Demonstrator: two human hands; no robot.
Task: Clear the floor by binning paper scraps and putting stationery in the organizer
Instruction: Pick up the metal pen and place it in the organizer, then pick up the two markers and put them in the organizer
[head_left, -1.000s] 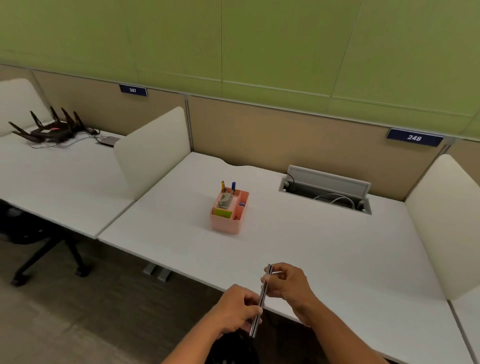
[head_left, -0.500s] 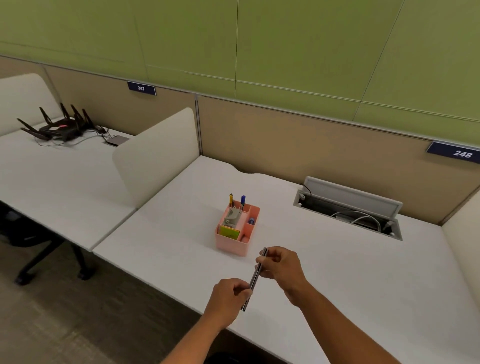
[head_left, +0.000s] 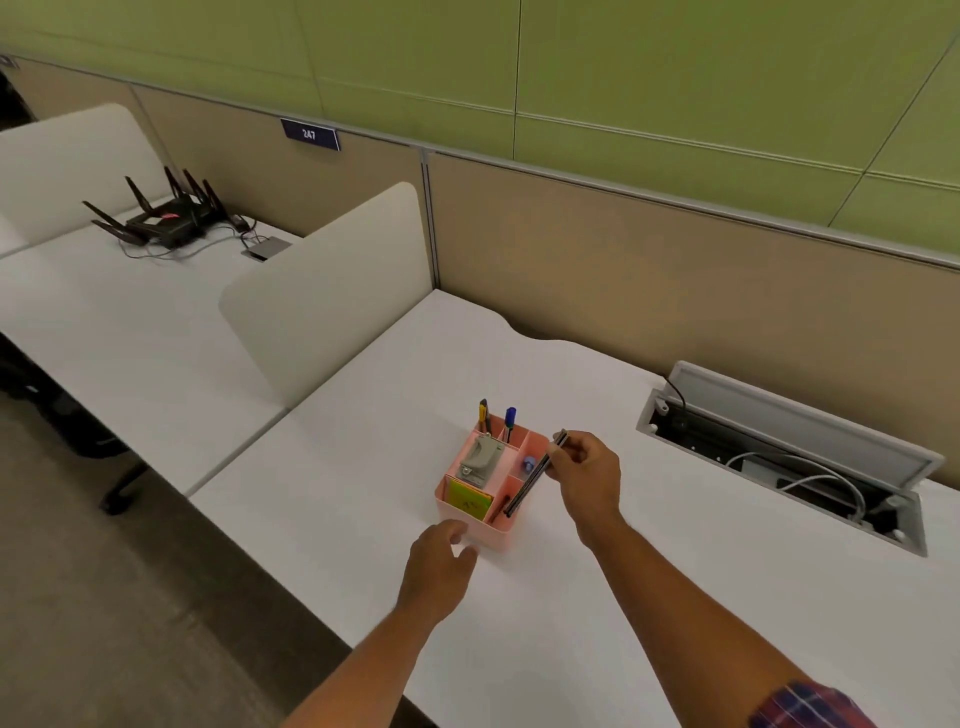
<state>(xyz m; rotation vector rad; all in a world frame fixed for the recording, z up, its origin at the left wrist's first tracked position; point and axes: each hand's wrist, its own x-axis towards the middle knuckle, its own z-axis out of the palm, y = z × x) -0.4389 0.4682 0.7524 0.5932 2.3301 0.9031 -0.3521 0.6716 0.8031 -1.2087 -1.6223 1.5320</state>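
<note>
Risk one: dark pen (head_left: 534, 474) catching on a divider or the rim of the pink organizer (head_left: 485, 527) instead of dropping into a slot. Held at a slant, lower tip just over the near-right compartment, upper end up by the right hand (head_left: 589, 470). Released at this tilt, likely to tip across the rim and roll onto the counter (head_left: 649, 597), perhaps off its near edge to the floor.

Risk two: organizer sliding or tilting if the pen tip pushes against a wall. Light plastic by the look, already carrying a grey stapler (head_left: 480, 457), yellow sticky notes (head_left: 469, 500), two upright pens (head_left: 496, 422) at the back. Left hand (head_left: 439, 564) low at the near-left corner, fingers loosely spread and empty; touching the box or just beside it, cannot tell through the motion blur.

Risk three: near-right slot seems to hold another dark pen already; crowding could deflect the new one.

Pen relative to fingers (head_left: 566, 451): pinched near its upper end by the right hand's thumb and forefingers, narrow grip, most of the shaft hanging free below and to the left toward the organizer. Grip far from the tip, so little control over where the tip lands.
</note>
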